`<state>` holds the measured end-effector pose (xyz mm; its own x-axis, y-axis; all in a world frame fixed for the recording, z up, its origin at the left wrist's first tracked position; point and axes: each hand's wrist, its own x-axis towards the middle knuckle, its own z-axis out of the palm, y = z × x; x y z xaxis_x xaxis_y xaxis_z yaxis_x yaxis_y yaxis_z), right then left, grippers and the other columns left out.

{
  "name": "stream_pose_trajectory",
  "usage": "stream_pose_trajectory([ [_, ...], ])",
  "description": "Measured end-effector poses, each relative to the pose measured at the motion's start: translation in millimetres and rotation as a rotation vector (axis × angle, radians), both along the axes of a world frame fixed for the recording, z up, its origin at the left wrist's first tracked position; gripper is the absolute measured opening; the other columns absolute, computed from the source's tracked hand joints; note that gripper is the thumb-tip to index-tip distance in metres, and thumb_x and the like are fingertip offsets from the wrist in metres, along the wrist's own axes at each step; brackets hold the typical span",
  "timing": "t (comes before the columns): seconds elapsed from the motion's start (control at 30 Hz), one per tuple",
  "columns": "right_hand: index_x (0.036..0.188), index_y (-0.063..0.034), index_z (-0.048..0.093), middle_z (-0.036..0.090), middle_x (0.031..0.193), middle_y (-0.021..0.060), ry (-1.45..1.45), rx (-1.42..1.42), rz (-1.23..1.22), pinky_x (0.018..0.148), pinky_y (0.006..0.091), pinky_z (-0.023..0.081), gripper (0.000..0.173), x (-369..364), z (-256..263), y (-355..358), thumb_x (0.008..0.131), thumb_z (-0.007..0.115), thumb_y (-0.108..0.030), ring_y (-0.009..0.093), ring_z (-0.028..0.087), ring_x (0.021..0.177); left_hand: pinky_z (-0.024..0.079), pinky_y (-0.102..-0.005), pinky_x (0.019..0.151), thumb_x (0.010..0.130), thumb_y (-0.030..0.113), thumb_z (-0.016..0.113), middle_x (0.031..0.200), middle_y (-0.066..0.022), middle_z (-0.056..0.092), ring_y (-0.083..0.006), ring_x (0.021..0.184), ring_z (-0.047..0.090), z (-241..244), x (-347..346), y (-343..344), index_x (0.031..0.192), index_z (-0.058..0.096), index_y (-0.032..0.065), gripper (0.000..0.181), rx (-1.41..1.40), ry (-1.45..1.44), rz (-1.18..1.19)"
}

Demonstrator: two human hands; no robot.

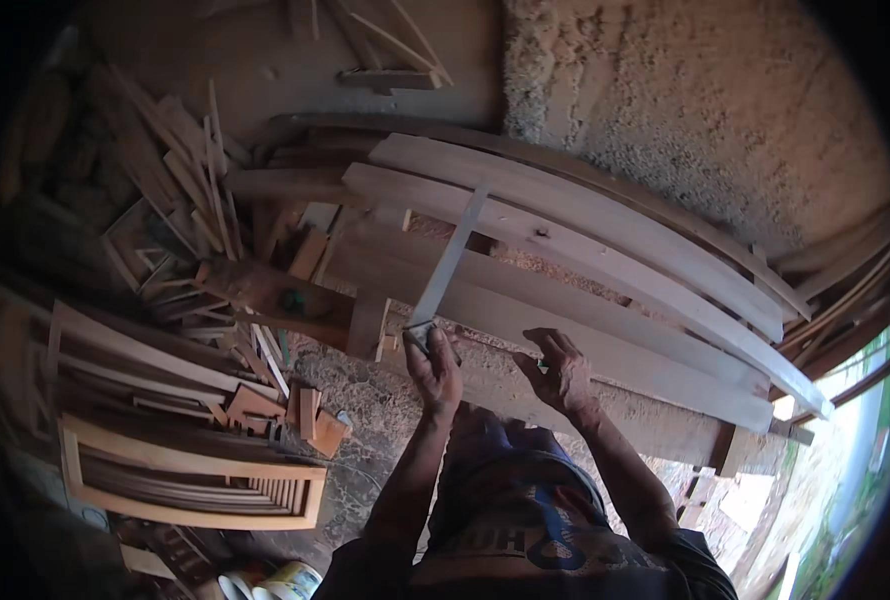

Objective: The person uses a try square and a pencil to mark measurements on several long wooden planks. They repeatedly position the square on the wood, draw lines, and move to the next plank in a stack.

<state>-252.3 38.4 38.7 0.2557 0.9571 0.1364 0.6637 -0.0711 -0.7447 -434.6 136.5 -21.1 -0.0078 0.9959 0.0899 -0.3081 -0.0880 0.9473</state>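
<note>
My left hand (pixel 436 375) grips the stock of what looks like a try square (pixel 449 259). Its long metal blade reaches away from me across the upper boards. To the right, my right hand (pixel 565 375) hovers near the front edge of a wooden board (pixel 602 352), thumb and fingers spread. A tiny green spot shows between thumb and palm; whether it is something held, I cannot tell. Two paler planks, a nearer one (pixel 587 251) and a farther one (pixel 565 191), lie lengthwise beyond it, with gaps between some boards.
Scrap wood strips (pixel 190 172) are heaped at the left. Below them stands a wooden frame with slats (pixel 197 517). Wood offcuts (pixel 317 420) lie on the floor beside me. A rough wall (pixel 700 112) rises behind the boards. Shavings lie below the planks.
</note>
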Motion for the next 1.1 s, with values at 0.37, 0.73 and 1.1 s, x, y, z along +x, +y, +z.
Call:
stream_pose_trajectory([
  [0.37, 0.126, -0.0068, 0.060, 0.062, 0.125, 0.0153, -0.495, 0.103, 0.212, 0.081, 0.0497, 0.055, 0.050, -47, -82, 161, 0.084, 0.073, -0.029, 0.037, 0.061, 0.105, 0.062, -0.0459, 0.067, 0.096, 0.043, 0.067, 0.089, 0.0011, 0.050, -0.0158, 0.073, 0.058, -83, -61, 84, 0.110, 0.052, 0.0155, 0.035, -0.456, -0.378, 0.340],
  [0.73, 0.133, -0.0095, 0.059, 0.064, 0.114, 0.0125, -0.612, 0.064, 0.239, 0.087, 0.0481, 0.050, 0.054, -75, -102, 208, 0.081, 0.068, -0.016, 0.036, 0.059, 0.101, 0.045, -0.0335, 0.070, 0.101, 0.028, 0.058, 0.085, -0.0050, 0.059, -0.0136, 0.078, 0.051, -118, -56, 137, 0.103, 0.056, 0.0013, 0.026, -0.425, -0.054, 0.564],
  [1.1, 0.133, -0.0053, 0.059, 0.062, 0.113, 0.0148, -0.700, 0.139, 0.275, 0.083, 0.0493, 0.049, 0.041, -80, -97, 213, 0.094, 0.059, -0.018, 0.038, 0.059, 0.095, 0.046, -0.0300, 0.073, 0.098, 0.024, 0.063, 0.089, -0.0049, 0.064, -0.0119, 0.081, 0.054, -70, -52, 165, 0.106, 0.061, -0.0006, 0.026, -0.494, -0.153, 0.606],
])
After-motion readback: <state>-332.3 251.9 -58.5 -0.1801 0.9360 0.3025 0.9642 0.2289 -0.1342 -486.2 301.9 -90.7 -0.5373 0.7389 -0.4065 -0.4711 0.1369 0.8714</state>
